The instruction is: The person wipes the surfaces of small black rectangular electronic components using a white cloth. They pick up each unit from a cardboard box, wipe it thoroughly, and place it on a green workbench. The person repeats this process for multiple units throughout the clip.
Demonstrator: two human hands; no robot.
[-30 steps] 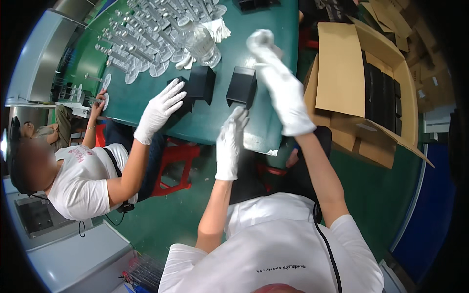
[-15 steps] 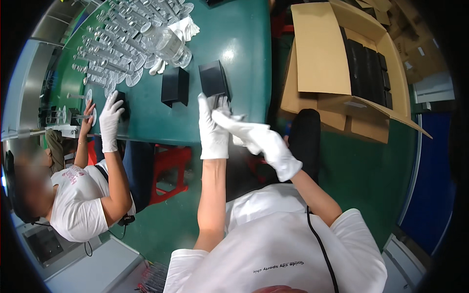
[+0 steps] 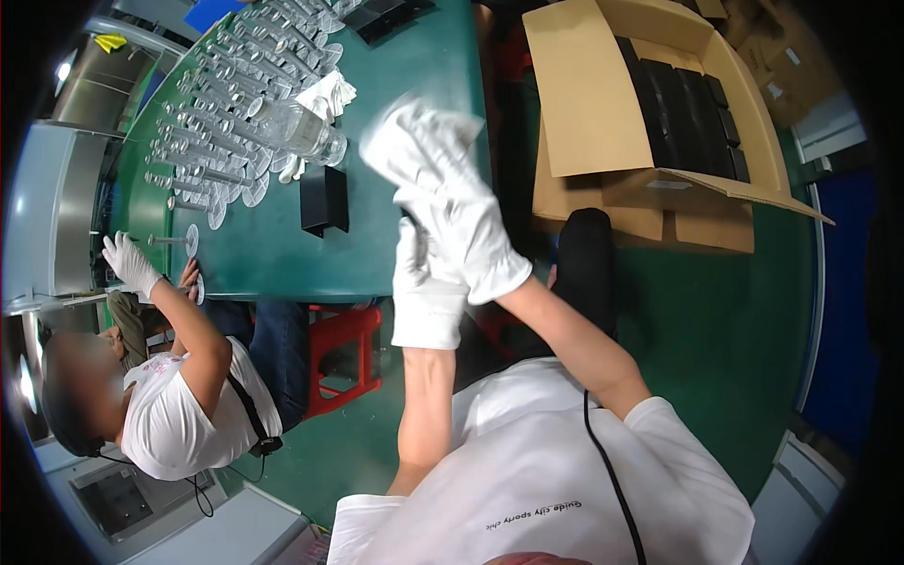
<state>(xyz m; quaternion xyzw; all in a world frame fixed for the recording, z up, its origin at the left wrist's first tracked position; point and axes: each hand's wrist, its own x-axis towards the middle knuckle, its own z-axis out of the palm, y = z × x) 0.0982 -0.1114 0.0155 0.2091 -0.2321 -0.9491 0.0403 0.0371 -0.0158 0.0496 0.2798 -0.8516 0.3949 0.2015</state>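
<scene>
My right hand (image 3: 466, 231), in a white glove, is closed on a crumpled white cloth (image 3: 419, 141) that is blurred by motion. It crosses in front of my left hand (image 3: 424, 306), also gloved in white, at the table's near right side. The left hand's fingers are curled and partly covered by the right hand. A sliver of something dark shows by them, too little to name. To the left of my hands a black box-like piece (image 3: 323, 201) stands on the green table (image 3: 254, 268).
Many clear stemmed pieces with round bases (image 3: 226, 122) crowd the far left, beside a clear plastic bottle (image 3: 301, 129) and white gloves (image 3: 328, 94). An open carton (image 3: 589, 104) of black boxes stands right. A co-worker (image 3: 188, 395) sits left, near a red stool (image 3: 344, 358).
The black box that stood before my hands no longer shows there. My right hand has swung up and over my left, with the white cloth now showing. The co-worker's gloved hand moved left.
</scene>
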